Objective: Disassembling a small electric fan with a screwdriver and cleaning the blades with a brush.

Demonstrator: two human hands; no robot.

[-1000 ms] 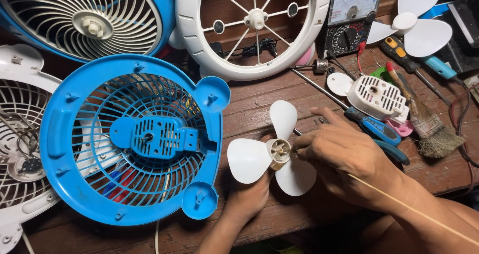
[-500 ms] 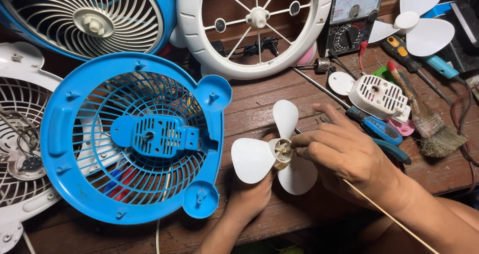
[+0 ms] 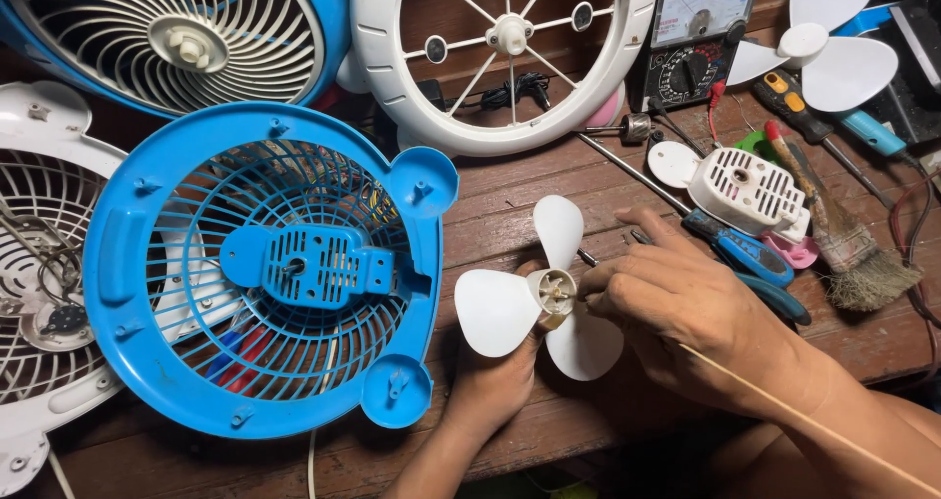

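White three-bladed fan propeller (image 3: 549, 303) sits in my left hand (image 3: 495, 381), which comes up from below and cups it from underneath, fingers closed behind the hub so the blades face me. My right hand (image 3: 686, 313) is pinched at the hub from the right; the fingertips look closed on something small there, but I cannot tell what, since it is hidden by the fingers. A thin pale stick (image 3: 804, 421) runs from that hand across my right forearm.

Taking the propeller as the landmark: just to its left lies the blue fan grille (image 3: 265, 274), back side up, its rim almost touching the nearest blade. Beyond the propeller stands a white wheel-like fan guard (image 3: 505, 53), and a multimeter (image 3: 696, 33) beyond and to the right. Just right of it, past my right hand, lie a blue-handled screwdriver (image 3: 740, 249), a small white vented motor housing (image 3: 747, 190) and a paintbrush (image 3: 843, 234). All of it rests on the worn wooden table (image 3: 510, 195).

My judgement of the risks: the blades are thin plastic, and a hard press at the hub could bend or crack one against my left palm. Any small part at the hub could slip from the pinch and vanish among the clutter or between the planks.
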